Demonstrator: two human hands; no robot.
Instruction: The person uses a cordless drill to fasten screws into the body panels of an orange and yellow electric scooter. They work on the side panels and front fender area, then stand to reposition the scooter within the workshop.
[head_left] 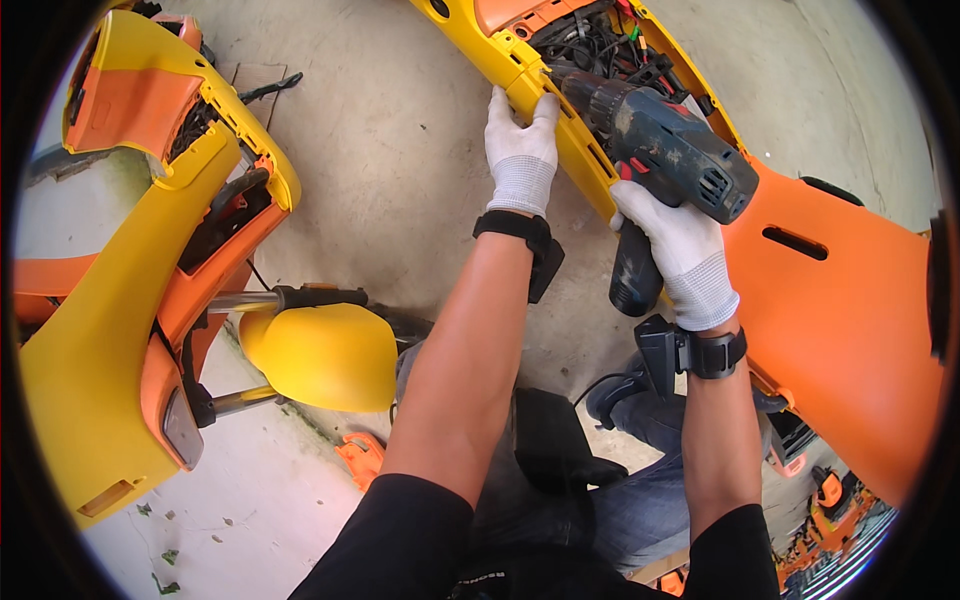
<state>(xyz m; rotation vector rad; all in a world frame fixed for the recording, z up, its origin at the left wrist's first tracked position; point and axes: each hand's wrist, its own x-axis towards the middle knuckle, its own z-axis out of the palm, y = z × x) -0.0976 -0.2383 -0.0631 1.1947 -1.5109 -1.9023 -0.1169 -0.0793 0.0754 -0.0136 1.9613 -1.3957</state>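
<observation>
My right hand (pixel 672 232), in a white glove, is wrapped round the handle of a dark blue-grey cordless drill (pixel 672 140) with red switches. The drill's chuck points up and left, over the open cavity of a yellow and orange scooter body (pixel 570 140). Dark wiring (pixel 585 45) with some red and green strands fills that cavity. My left hand (pixel 522 140), also gloved, grips the yellow side panel along its edge, thumb near the rim and fingers partly behind it. Where the drill's tip meets the body is hard to make out.
A second yellow and orange scooter (pixel 130 260) stands at the left, with a yellow front fender (pixel 325 357) between silver fork tubes. An orange plastic piece (pixel 361 458) lies on the concrete floor (pixel 370 120). More orange parts (pixel 835 520) are at the lower right.
</observation>
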